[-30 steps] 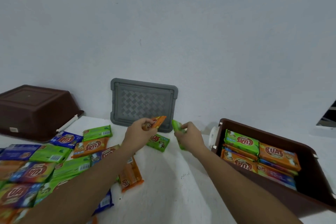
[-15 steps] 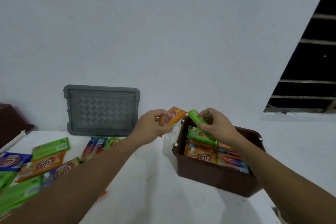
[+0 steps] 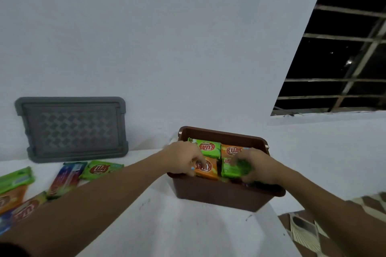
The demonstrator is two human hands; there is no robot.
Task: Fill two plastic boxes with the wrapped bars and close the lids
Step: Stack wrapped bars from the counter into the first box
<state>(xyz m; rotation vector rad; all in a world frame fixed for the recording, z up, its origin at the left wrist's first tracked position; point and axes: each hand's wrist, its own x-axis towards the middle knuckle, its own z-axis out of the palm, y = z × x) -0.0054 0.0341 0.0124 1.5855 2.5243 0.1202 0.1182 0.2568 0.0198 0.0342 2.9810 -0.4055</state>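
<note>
In the head view, the brown box [image 3: 221, 196] is sitting right of centre on the white table [image 3: 167, 225]. The left hand [image 3: 183, 158] is curling its fingers over an orange bar [image 3: 206, 168] inside the box, and the right hand [image 3: 259, 167] is gripping a green bar [image 3: 234, 170] just beside it. A grey lid [image 3: 72, 129] is leaning against the wall at left, with loose bars [image 3: 100, 170] lying below it.

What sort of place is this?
Likely a plain room in a home, used as a makeshift packing spot: bare white wall, barred window, white table with loose bars and a box.
</note>
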